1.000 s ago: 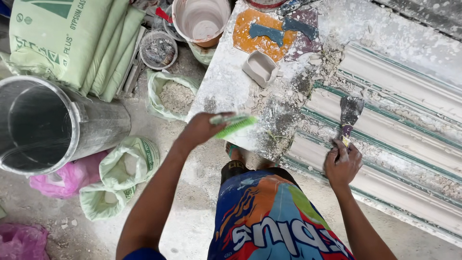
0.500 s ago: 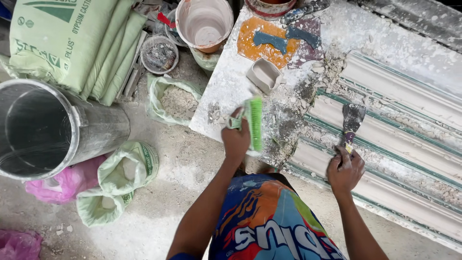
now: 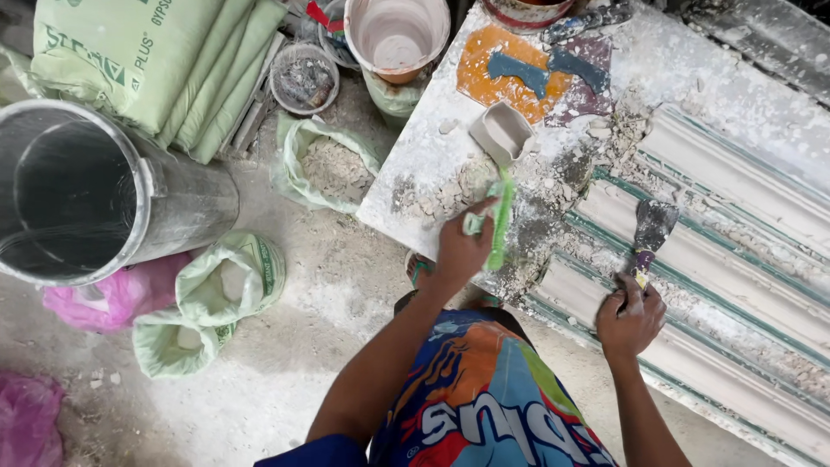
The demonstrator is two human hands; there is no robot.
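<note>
Fingers of the left hand (image 3: 460, 251) are wrapped tight round the handle of a green brush (image 3: 500, 220), so most of that handle is hidden in the fist. Brush is seen edge-on, long axis running roughly 12 to 6 o'clock, far end toward 12, sitting over plaster crumbs on the white board (image 3: 415, 164). Bristles can't really be made out from this angle.

Right hand (image 3: 629, 316) is clamped on the handle of a scraper (image 3: 650, 232); handle is mostly buried under the fingers, only a purple and yellow bit peeks out. Blade points toward 12–1 o'clock and is laid against the moulding (image 3: 735, 259), which is cut off at the right edge.

At 12 o'clock from the brush, just beside it, a small white tub (image 3: 501, 131) is tipped on the board. Further up an orange patch (image 3: 506, 73) is partly covered by grey-blue shapes, hard to identify. Bucket (image 3: 396, 35) is cropped at the top. Steel drum (image 3: 95, 195) lies at 9 o'clock, well apart.
</note>
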